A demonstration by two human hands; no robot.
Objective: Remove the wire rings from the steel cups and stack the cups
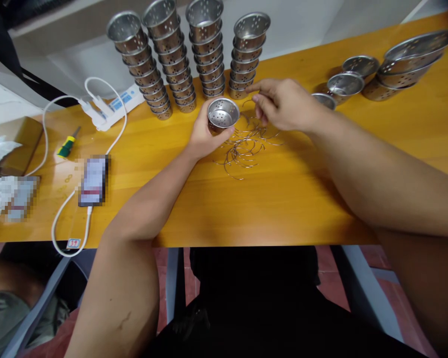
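My left hand (200, 135) grips a small perforated steel cup (223, 114) just above the wooden table (283, 199), its mouth facing me. To the right of the cup, my right hand (283, 103) pinches a thin curved wire handle (248, 102) between thumb and forefinger. Under and in front of both hands lies a loose pile of wire handles (246, 146).
Several leaning stacks of the same cups (182, 54) stand behind my hands. At the far right are loose cups (345, 83) and stacked steel bowls (410, 62). On the left lie a power strip (108, 107) with white cable, a screwdriver (67, 144), a phone (93, 180) and a cardboard box (17, 141).
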